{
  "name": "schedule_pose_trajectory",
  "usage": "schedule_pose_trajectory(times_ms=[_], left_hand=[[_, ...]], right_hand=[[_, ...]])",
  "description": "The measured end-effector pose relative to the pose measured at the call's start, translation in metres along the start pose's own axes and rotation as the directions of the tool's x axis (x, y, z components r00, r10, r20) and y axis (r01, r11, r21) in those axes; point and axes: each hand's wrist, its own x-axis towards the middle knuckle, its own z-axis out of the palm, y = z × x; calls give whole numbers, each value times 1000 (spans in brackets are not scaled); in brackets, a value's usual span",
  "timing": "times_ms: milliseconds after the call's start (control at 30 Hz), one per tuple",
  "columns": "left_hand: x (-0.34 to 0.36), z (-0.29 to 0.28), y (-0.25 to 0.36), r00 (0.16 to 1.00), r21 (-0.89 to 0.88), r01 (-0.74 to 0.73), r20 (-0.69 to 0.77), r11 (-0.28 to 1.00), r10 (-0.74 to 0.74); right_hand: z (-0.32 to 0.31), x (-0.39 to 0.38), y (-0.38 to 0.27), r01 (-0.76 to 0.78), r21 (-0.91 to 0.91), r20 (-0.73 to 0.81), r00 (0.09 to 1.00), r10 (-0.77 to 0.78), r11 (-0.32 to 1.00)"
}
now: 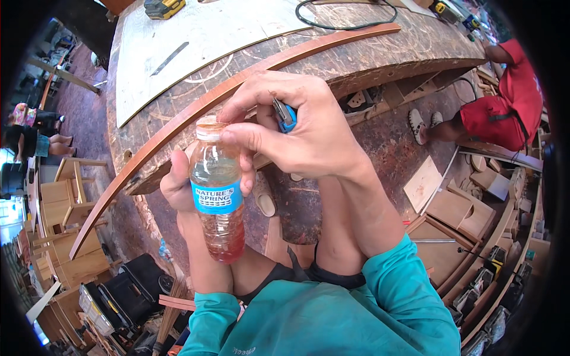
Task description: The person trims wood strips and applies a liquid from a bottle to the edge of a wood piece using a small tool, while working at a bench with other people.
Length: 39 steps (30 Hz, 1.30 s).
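Note:
A clear plastic bottle [222, 234] with a blue label and reddish liquid stands nearly upright above my lap, leaning a little. Around it from behind wraps my left hand [176, 184], its fingers showing on both sides. Thumb and finger of my right hand [303, 127] pinch the pale ribbed cap [209, 126], which sits on the bottle's neck. Tucked in the same hand is a small blue cutter [288, 118] with a metal end; its lower part is hidden by the palm. A long, curved, reddish wood strip [285, 56] lies on the workbench just beyond.
The worn workbench [380, 65] bears a pale plywood sheet [219, 26], a flat metal strip [170, 58], a black cable [309, 22] and a yellow-black tool [164, 8]. A person in red [510, 101] is at the right. Wooden chairs [74, 187] and a black case [133, 285] stand left.

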Motion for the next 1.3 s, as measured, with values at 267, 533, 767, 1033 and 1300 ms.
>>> schedule_pose_trajectory(times_ms=[267,533,767,1033,1300], left_hand=[[-1,15,2,981,-127,-36,-191,991,11],[-3,8,7,990,93,-24,-135,995,36],[0,10,2,999,-199,-30,6,980,32],[1,18,1,994,-256,7,106,967,21],[4,20,-1,984,-247,-5,173,969,49]], right_hand=[[15,11,22,371,-608,-89,847,-525,702],[22,10,19,311,-669,-52,886,-460,675],[29,10,18,311,-443,-121,908,-400,841],[33,2,-2,-42,284,-83,994,69,958],[33,1,1,-18,374,-91,994,56,927]])
